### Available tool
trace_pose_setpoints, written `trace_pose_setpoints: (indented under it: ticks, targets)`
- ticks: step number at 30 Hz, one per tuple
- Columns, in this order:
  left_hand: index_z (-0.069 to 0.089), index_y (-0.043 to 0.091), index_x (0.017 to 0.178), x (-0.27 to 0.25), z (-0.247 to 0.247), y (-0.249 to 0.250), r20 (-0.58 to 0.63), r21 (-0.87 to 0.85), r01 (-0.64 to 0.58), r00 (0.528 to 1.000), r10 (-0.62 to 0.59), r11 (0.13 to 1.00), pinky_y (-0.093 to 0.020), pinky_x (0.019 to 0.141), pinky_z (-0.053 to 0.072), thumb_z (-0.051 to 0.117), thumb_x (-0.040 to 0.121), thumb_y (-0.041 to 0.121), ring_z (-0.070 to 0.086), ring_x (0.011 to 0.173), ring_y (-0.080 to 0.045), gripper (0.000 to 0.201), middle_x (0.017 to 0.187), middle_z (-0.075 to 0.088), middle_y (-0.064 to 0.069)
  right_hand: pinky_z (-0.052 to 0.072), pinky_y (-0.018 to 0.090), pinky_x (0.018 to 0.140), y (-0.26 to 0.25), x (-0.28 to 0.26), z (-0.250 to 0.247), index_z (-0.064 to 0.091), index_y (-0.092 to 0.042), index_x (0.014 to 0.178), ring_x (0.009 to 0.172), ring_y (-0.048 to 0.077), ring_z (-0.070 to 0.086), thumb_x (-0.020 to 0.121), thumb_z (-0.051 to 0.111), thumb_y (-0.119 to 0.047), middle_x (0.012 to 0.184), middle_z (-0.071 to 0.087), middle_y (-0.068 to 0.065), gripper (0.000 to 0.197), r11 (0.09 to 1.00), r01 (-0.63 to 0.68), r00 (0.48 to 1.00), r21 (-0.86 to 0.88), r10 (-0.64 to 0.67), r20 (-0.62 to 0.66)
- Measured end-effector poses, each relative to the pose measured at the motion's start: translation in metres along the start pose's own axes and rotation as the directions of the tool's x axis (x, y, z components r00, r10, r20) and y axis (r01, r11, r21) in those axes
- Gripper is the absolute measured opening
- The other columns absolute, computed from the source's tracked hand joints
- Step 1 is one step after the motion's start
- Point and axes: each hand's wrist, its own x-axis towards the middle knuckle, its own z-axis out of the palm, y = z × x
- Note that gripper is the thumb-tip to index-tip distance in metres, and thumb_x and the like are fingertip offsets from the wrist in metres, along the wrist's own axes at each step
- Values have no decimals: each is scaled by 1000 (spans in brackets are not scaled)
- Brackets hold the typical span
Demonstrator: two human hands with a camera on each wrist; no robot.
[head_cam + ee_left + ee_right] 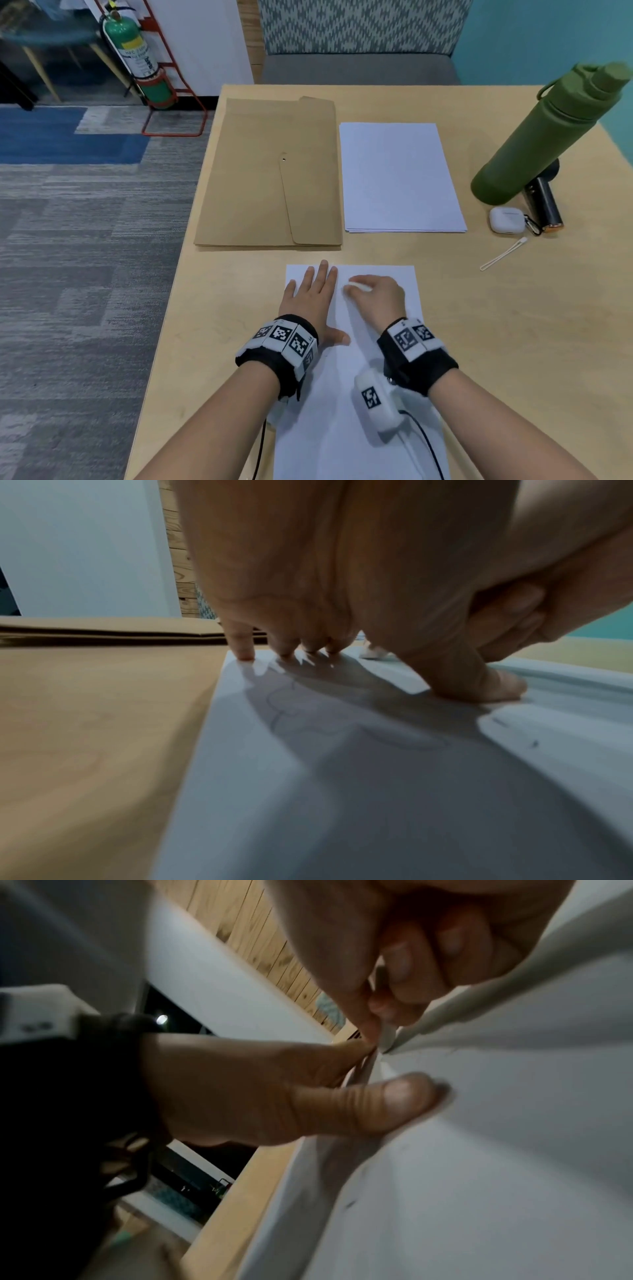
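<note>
Left hand flat, fingers straight, pressing left part of white paper sheet. Right hand pinches slim white pencil-like stick, tip touching sheet.

Black wristbands, white tag tiles, white pod, black cable.

Place: an office is indicated.
Floor: grey and blue carpet tiles are laid at the left.
Safety gear: a green fire extinguisher is kept in a red stand, far left.
Desk: a manila envelope and a stack of white paper are laid on a light wood table.
Seating: an upholstered bench is set beyond it.
</note>
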Motion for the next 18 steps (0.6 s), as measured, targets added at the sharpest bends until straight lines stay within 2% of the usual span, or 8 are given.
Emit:
trace_pose_setpoints:
  ticks: [3, 5, 9, 12, 14, 15, 17, 18]
  targets:
    - [-7, 18, 151, 1, -5, -8, -50, -101, -34, 998, 29, 994, -38, 116, 10, 63, 82, 51, -7, 146, -16, 104, 158, -16, 3, 44, 27, 96, -2, 15, -12, 68, -19, 107, 110, 25, 60, 84, 61, -27, 122, 64, 2, 25, 997, -46, 992, 67, 54, -117]
    - [-1, 17, 151, 1, -8, -14, -81, -155, -54, 996, 42, 986, -34, 115, 15, 65, 84, 43, -1, 147, -13, 98, 159, -11, 2, 51, 39, 91, -4, 12, -7, 67, -22, 108, 99, 32, 64, 85, 59, -28, 122, 64, 3, 26, 996, -53, 990, 77, 63, -127]
    - [-6, 13, 151, 2, -7, -18, -72, -139, -53, 996, 43, 989, -34, 117, 6, 66, 83, 43, -4, 147, -15, 103, 159, -14, 0, 53, 39, 88, -4, -10, 18, 66, -22, 112, 97, 27, 65, 84, 60, -28, 121, 64, 0, 29, 998, 57, 996, -35, -54, 67]
    - [-10, 13, 150, 2, -8, -18, -40, -107, -46, 998, 42, 993, -37, 117, 1, 64, 84, 45, -9, 146, -18, 104, 158, -17, -1, 55, 40, 84, -11, 5, 9, 69, -21, 106, 76, 27, 63, 82, 63, -29, 117, 66, 0, 26, 1000, 16, 1000, 27, -16, 2]
    - [-11, 13, 150, 2, -9, -19, -37, -108, -48, 998, 45, 993, -37, 117, 0, 64, 84, 45, -9, 146, -18, 104, 158, -17, 0, 51, 37, 93, -14, 14, 5, 68, -17, 106, 85, 26, 62, 83, 62, -27, 120, 65, 3, 26, 995, -30, 995, 96, 38, -90]
    - [-10, 14, 150, 2, -8, -19, -40, -113, -51, 998, 47, 992, -37, 117, 0, 64, 84, 45, -9, 146, -18, 104, 158, -17, 0, 46, 31, 97, -14, 14, 8, 68, -15, 108, 97, 27, 62, 84, 60, -25, 122, 64, 4, 27, 996, -19, 997, 89, 26, -79]
    - [-10, 15, 150, 3, -7, -20, -46, -139, -54, 998, 48, 989, -35, 117, -1, 65, 83, 46, -10, 146, -16, 105, 158, -17, 2, 39, 19, 93, -18, 3, 20, 66, -14, 113, 113, 22, 58, 86, 59, -23, 123, 64, 4, 30, 999, 45, 998, -6, -45, 31]
    - [-10, 15, 150, 3, -7, -20, -46, -141, -55, 998, 49, 989, -35, 117, -1, 65, 83, 46, -10, 146, -15, 105, 158, -17, 2, 39, 19, 90, -17, -1, 23, 66, -15, 114, 114, 20, 58, 86, 59, -24, 121, 65, 4, 30, 997, 67, 995, -34, -65, 72]
